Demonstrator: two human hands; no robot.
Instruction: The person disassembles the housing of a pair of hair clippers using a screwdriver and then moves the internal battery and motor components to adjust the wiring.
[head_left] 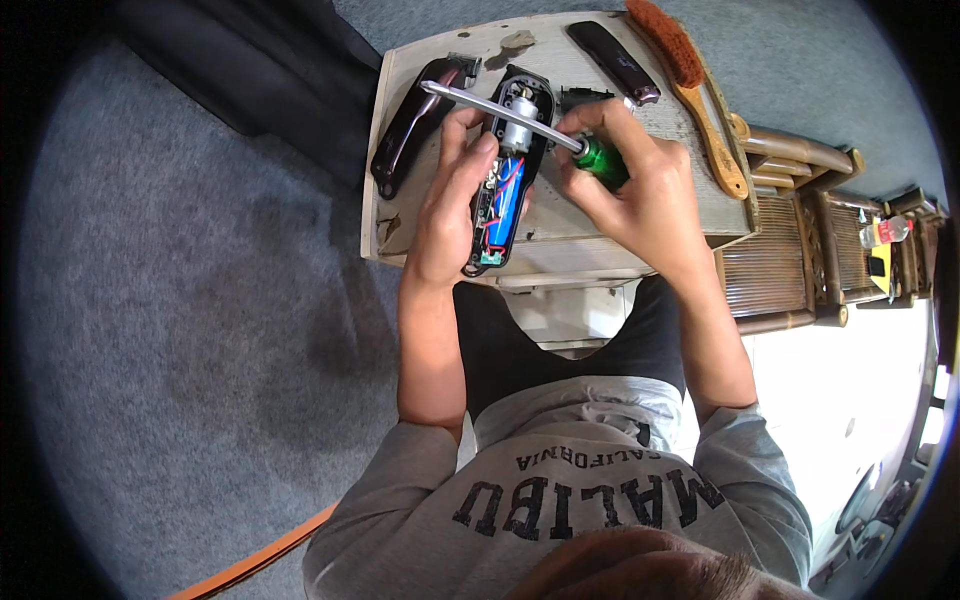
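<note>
My left hand (447, 215) is closed round an opened hair clipper (512, 190), its inside facing up. A silver motor, a blue battery, red wires and a small circuit board show in the black housing. In my right hand (640, 180) is a screwdriver (600, 158) with a green handle. Its long metal shaft slants up to the left across the motor end, and the tip is beyond the clipper, near another dark clipper (415, 125) lying on the table. Whether the shaft touches the motor I cannot tell.
On the pale wooden table (640, 222) lie a dark housing cover (613, 62), a small black part (585, 97) and a wooden-handled brush (708, 135). Bamboo furniture (765, 255) stands at the right, bearing a bottle (885, 233). Dark cloth (250, 70) hangs at the far left.
</note>
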